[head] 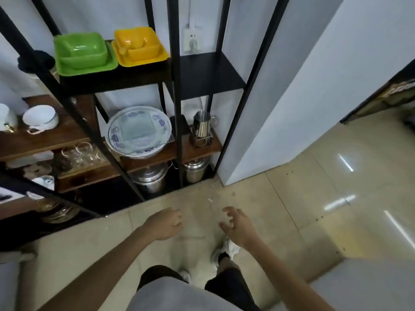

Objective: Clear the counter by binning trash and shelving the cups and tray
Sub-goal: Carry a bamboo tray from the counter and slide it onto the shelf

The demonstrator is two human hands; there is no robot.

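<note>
Empty hands (165, 224) (239, 227), shelved tray (140, 131) beyond

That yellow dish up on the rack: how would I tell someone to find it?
Find the black metal rack. On its upper black shelf two square plastic dish sets sit side by side. Take the yellow dish, right of the green one.
</note>
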